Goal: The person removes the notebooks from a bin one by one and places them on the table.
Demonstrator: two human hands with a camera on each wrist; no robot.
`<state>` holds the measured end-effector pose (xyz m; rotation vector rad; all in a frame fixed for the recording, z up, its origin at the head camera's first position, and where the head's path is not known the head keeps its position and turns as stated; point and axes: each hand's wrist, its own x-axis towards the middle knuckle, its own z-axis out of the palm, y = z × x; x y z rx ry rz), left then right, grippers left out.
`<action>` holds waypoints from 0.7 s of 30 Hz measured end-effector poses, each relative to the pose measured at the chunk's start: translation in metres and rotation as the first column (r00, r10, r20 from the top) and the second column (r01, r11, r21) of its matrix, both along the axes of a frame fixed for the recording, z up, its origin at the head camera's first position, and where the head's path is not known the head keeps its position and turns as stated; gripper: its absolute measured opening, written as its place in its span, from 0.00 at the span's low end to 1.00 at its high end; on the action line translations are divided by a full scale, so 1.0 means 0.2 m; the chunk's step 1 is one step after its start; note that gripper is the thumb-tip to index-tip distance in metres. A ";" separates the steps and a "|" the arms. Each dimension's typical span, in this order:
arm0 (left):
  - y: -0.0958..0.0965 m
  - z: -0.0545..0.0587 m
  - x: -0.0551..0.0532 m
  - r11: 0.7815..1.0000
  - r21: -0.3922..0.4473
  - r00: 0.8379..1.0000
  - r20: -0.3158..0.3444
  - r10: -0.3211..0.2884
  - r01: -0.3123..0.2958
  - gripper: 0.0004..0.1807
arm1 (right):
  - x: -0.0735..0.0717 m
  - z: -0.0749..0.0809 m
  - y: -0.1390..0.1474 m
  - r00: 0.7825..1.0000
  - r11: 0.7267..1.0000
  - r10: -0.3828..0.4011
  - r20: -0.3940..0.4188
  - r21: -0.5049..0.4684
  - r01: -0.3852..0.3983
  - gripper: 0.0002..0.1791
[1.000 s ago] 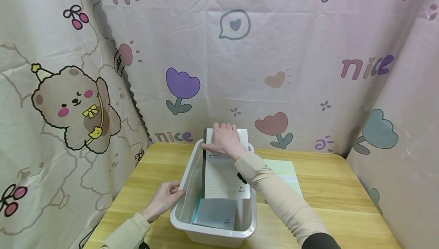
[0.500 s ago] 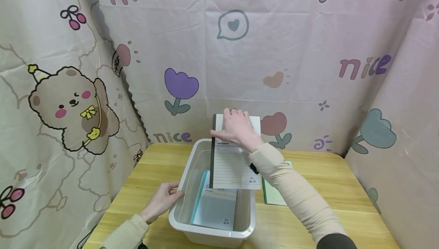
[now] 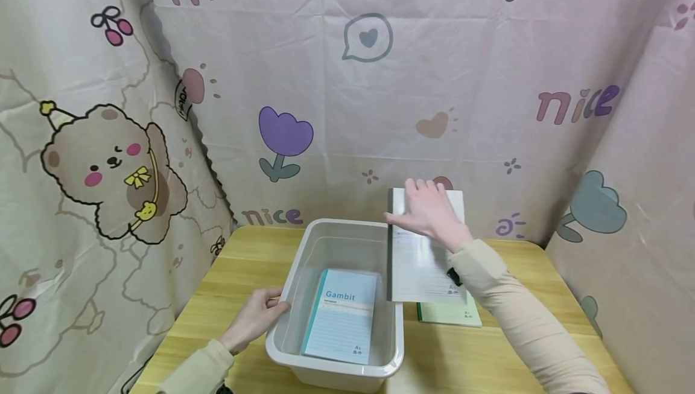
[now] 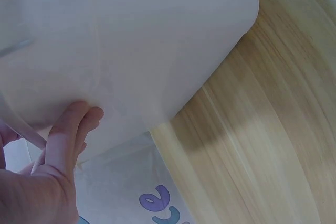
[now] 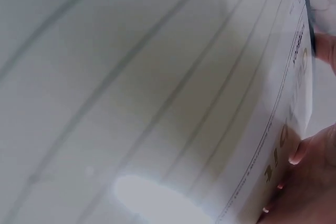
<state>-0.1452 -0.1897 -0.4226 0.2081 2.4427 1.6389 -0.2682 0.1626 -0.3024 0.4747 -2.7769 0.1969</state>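
With right hand (image 3: 431, 212) holding grey-spined notebook (image 3: 418, 273) toward bin's (image 3: 353, 246) three o'clock, with left hand (image 3: 255, 320) gripping rim (image 3: 296, 264) at nine, green notebook (image 3: 450, 315) already on bench (image 3: 260, 255), seemingly only blue notebook (image 3: 344, 324) remaining inside.

Head cam looks forward and down from the person's head, far enough back to fit the bin (image 3: 335, 376) and the printed cloth (image 3: 336, 104) behind it. Left wrist cam is way closer, facing the bin's side past the left hand (image 3: 257, 317), both in the head view too. Right wrist cam practically hugs the notebook (image 3: 415, 267) head cam also catches, though its exact tilt is hard to call.
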 end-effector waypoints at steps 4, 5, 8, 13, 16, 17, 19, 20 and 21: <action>0.00 0.00 0.00 1.000 -0.003 1.000 0.006 -0.005 0.006 0.26 | 0.00 -0.10 0.17 1.000 1.000 0.011 -0.010 0.000 -0.011 0.34; 0.00 0.00 0.00 1.000 -0.005 1.000 0.009 -0.004 0.004 0.26 | 0.00 -0.13 0.21 1.000 1.000 0.013 -0.012 -0.001 -0.013 0.34; 0.01 0.00 0.00 1.000 -0.007 1.000 0.018 0.003 -0.003 0.26 | 0.00 -0.20 0.34 1.000 1.000 0.012 -0.005 -0.007 -0.012 0.32; 0.01 0.01 0.00 1.000 -0.010 1.000 0.023 0.019 -0.019 0.27 | -0.03 -0.32 0.55 1.000 1.000 -0.007 -0.003 -0.005 0.007 0.32; 0.01 0.01 0.00 1.000 -0.011 1.000 0.020 0.023 -0.023 0.27 | -0.04 -0.40 0.67 1.000 1.000 -0.020 0.012 0.009 0.020 0.33; 0.01 0.01 0.00 1.000 -0.011 1.000 0.019 0.023 -0.023 0.27 | -0.04 -0.43 0.71 1.000 1.000 -0.026 0.016 0.015 0.026 0.33; 0.01 0.00 -0.01 1.000 -0.007 1.000 0.018 0.021 -0.021 0.27 | -0.04 -0.48 0.78 0.999 0.999 -0.039 0.021 0.026 0.039 0.34; 0.01 0.00 -0.01 1.000 -0.004 1.000 0.019 0.020 -0.020 0.27 | -0.04 -0.51 0.81 0.999 0.998 -0.048 0.023 0.029 0.047 0.34; 0.00 0.00 -0.01 1.000 -0.003 1.000 0.018 0.019 -0.019 0.27 | -0.05 -0.53 0.84 0.998 0.998 -0.055 0.017 0.036 0.054 0.34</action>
